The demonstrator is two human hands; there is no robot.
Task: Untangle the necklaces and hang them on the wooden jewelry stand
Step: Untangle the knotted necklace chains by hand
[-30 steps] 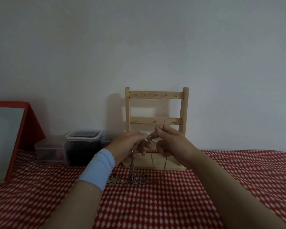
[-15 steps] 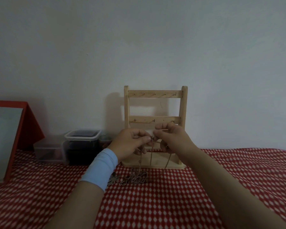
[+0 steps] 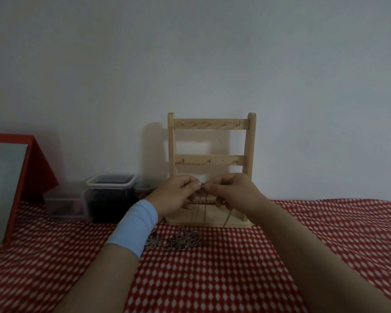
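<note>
On the red checked surface (image 3: pixel 235 279) lies a heap of tangled necklaces (image 3: pixel 185 240), with a flower pendant (image 3: pixel 154 241) at its 9 o'clock. At the heap's 12 o'clock, the left hand (image 3: pixel 174 193) and right hand (image 3: pixel 230 190) each pinch the same small knot, and strands hang down from it. Just behind rises the wooden jewelry stand (image 3: pixel 251 143), with plastic containers (image 3: pixel 111 188) at its 9 o'clock.

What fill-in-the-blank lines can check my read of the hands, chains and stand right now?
The left hand and right hand pinch one chain in front of the jewelry stand, which shows ____ hooked rails above them.
The flower pendant lies ____ of the chain pile on the checked cloth.
The band on the left wrist is light ____.
Missing words: two; left; blue.
</note>
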